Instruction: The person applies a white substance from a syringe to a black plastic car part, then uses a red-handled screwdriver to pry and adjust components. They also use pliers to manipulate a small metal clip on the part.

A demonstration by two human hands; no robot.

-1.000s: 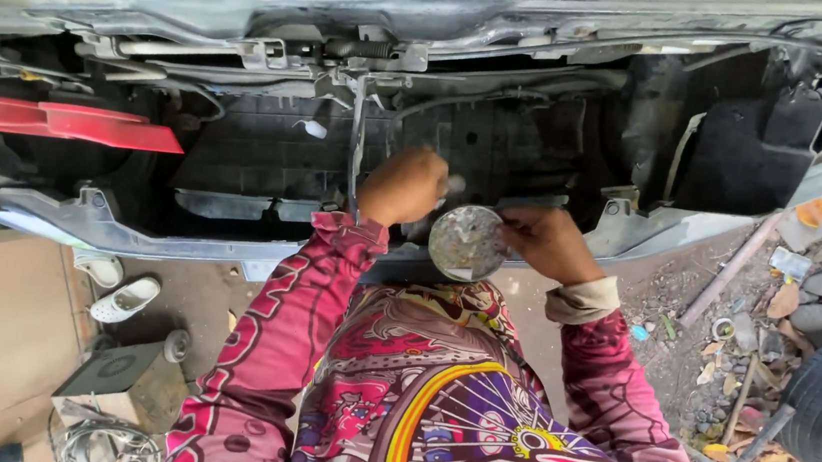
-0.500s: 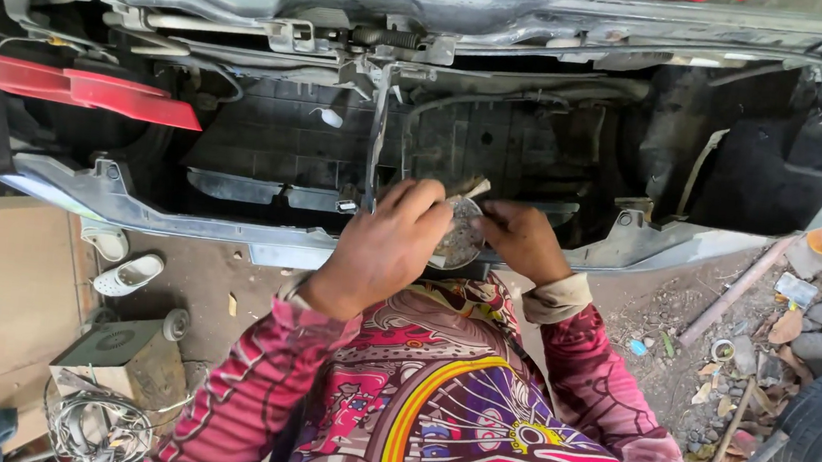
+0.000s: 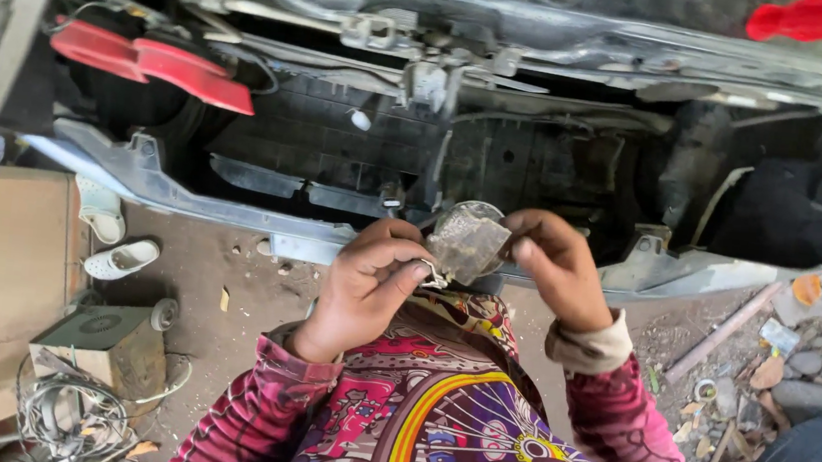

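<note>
Both hands are pinched on a grimy plastic bag (image 3: 468,245): left hand (image 3: 366,282) at its lower corner, right hand (image 3: 553,265) gripping the other edge. Looks like they're working it open, in front of the stripped car front (image 3: 498,159); next calls for fingers teasing the mouth apart.

Both arms raised in front of the chest, elbows bent, pink patterned sleeves down to the wrists. Left hand (image 3: 366,282) curled, fingers (image 3: 406,261) bent inward, thumb pressed to the fingertips in a pinch. Right hand (image 3: 553,267) close beside it, knuckles up, fingers folded in a grip.

Soft daylight, dark shadowed recess, edges bowed.
</note>
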